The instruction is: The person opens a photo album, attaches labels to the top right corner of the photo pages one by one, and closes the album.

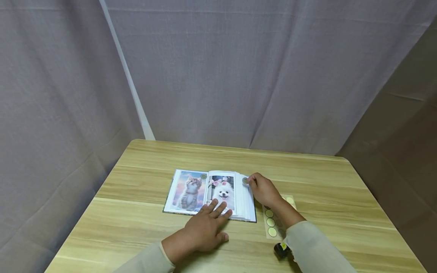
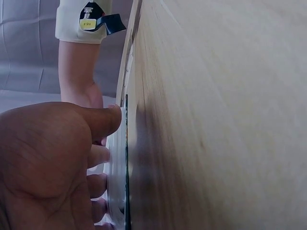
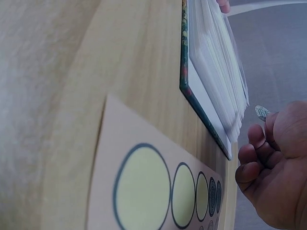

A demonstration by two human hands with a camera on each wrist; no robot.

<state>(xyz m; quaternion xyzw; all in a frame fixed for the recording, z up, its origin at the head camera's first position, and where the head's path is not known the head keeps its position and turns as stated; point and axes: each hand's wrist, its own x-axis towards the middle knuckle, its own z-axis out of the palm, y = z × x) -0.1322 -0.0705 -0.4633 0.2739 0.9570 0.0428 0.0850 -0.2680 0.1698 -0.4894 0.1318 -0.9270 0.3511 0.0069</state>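
Observation:
An open photo album (image 1: 243, 206) lies on the table, showing a kitten picture (image 1: 189, 193) on the left page and a white dog picture (image 1: 223, 189) on the right. My left hand (image 1: 208, 227) rests with spread fingers on the lower edge of the dog page. Between thumb and fingertip, my right hand (image 1: 266, 191) pinches a small round sticker (image 3: 261, 112) just above the album's upper right edge. A similar round sticker (image 1: 203, 176) sits at the kitten picture's upper right corner. Beneath my right wrist is a sticker sheet (image 3: 112, 120), partly hidden by the forearm.
The wooden table (image 1: 133, 227) extends around the album. Grey curtains (image 1: 205, 76) hang behind it and at both sides. A black device (image 1: 281, 250) with a yellow label is at the right cuff.

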